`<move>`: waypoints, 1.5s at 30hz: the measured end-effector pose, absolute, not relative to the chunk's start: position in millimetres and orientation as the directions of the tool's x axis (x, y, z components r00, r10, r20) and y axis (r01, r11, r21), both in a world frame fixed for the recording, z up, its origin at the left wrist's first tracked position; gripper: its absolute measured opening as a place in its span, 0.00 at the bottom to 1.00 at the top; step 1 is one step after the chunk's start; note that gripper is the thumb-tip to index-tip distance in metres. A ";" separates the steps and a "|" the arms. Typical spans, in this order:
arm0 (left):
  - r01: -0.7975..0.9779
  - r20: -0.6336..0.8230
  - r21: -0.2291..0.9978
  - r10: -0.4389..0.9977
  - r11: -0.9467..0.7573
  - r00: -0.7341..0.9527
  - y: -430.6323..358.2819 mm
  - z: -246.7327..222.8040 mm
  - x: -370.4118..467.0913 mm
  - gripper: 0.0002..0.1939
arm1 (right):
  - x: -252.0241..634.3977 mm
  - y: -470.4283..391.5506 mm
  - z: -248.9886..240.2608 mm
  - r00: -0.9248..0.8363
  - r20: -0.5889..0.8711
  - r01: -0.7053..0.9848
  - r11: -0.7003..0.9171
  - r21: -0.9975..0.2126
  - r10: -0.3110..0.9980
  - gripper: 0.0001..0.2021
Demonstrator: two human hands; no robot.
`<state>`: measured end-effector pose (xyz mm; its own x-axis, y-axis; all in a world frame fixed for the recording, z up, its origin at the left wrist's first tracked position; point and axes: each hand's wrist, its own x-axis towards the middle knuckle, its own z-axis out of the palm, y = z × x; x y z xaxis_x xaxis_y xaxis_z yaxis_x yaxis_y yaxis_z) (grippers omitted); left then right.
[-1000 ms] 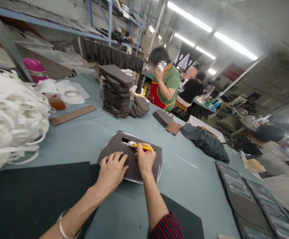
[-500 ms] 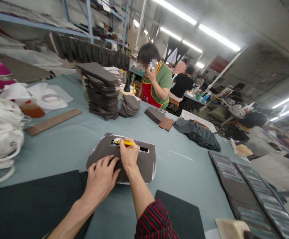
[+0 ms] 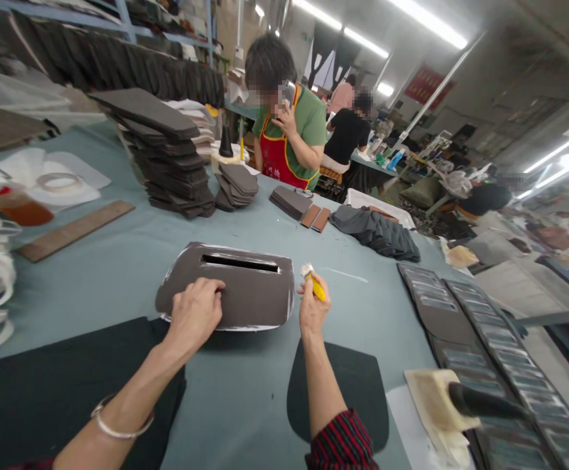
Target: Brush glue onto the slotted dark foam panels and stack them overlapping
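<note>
A dark grey panel (image 3: 250, 299) with rounded corners, a long slot and white smears along its edges lies on the table in front of me. My left hand (image 3: 197, 312) rests on its left part, fingers loosely bent against the surface and not wrapped round anything. Just off the panel's right edge, my right hand (image 3: 312, 305) grips a yellow-handled brush (image 3: 318, 287) whose white-coated bristles point up and away. Below that forearm is a dark rounded piece (image 3: 353, 385). A larger dark sheet (image 3: 79, 391) lies under my left forearm.
Tall stacks of grey pieces (image 3: 167, 150) stand at the far left. A wooden strip (image 3: 76, 230) lies nearby. At right are smeared panels (image 3: 441, 320) and a cream block with a black cone-shaped piece (image 3: 431, 398). A person in a red apron (image 3: 284, 147) stands across the table, phone raised.
My right hand has moved the brush from the slot to beyond the panel's right edge. My left hand's fingers have drawn together. The view has shifted, showing more of the block at lower right.
</note>
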<state>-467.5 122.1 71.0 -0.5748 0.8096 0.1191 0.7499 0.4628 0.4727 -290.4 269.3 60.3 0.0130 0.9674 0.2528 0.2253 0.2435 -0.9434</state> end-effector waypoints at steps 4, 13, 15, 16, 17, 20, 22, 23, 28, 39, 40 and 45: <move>0.556 0.026 0.783 0.877 0.280 -0.479 147.7 67.2 -456.9 0.16 | -262.6 250.8 52.1 -0.022 0.222 0.275 0.219 -0.936 0.975 0.22; 0.454 -0.064 0.860 0.932 0.233 -0.356 197.2 66.2 -426.2 0.19 | -230.9 225.7 52.1 -0.109 0.124 0.245 0.148 -0.958 0.986 0.18; 0.483 -0.080 0.838 0.933 0.253 -0.350 209.4 66.1 -416.3 0.18 | -237.4 226.6 47.0 -0.176 0.120 0.235 0.161 -0.959 0.977 0.16; 0.506 -0.077 0.822 0.931 0.261 -0.357 215.0 66.3 -411.6 0.16 | -240.7 226.4 45.1 -0.202 0.135 0.225 0.180 -0.957 0.970 0.15; 0.530 -0.068 0.805 0.929 0.266 -0.364 220.0 66.8 -407.3 0.14 | -243.5 225.2 43.8 -0.217 0.157 0.208 0.203 -0.957 0.963 0.15; 0.578 -0.051 0.764 0.921 0.285 -0.387 231.9 69.3 -398.7 0.14 | -247.8 217.7 43.0 -0.207 0.210 0.126 0.239 -0.963 0.955 0.13; 0.602 -0.075 0.725 0.907 0.335 -0.414 238.7 70.3 -396.7 0.20 | -248.8 211.9 44.3 -0.180 0.221 0.068 0.236 -0.969 0.959 0.13; 0.609 -0.095 0.703 0.898 0.367 -0.431 242.1 70.0 -396.9 0.22 | -249.4 209.6 45.3 -0.174 0.226 0.047 0.237 -0.970 0.959 0.12; 0.480 -0.210 0.769 0.876 0.422 -0.435 255.9 61.1 -405.3 0.22 | -254.6 207.1 50.5 -0.206 0.225 0.004 0.231 -0.973 0.952 0.11; -0.122 -0.252 0.966 0.933 0.228 -0.258 203.5 98.5 -430.4 0.14 | -261.3 208.0 32.5 -0.338 0.366 0.129 0.428 -0.895 0.867 0.12; -0.196 -0.257 0.958 0.930 0.209 -0.264 191.6 110.0 -435.9 0.15 | -261.6 208.2 29.8 -0.347 0.391 0.140 0.459 -0.877 0.853 0.12; -0.314 -0.293 0.935 0.853 0.162 -0.433 114.1 185.1 -451.4 0.24 | -261.1 210.2 24.2 -0.359 0.408 0.168 0.488 -0.856 0.839 0.12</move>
<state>-451.4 114.1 185.1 -0.4327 0.8526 -0.2930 -0.3143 0.1620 0.9354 -261.1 210.2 24.2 -0.3593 0.8393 0.4079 0.1679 0.4881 -0.8565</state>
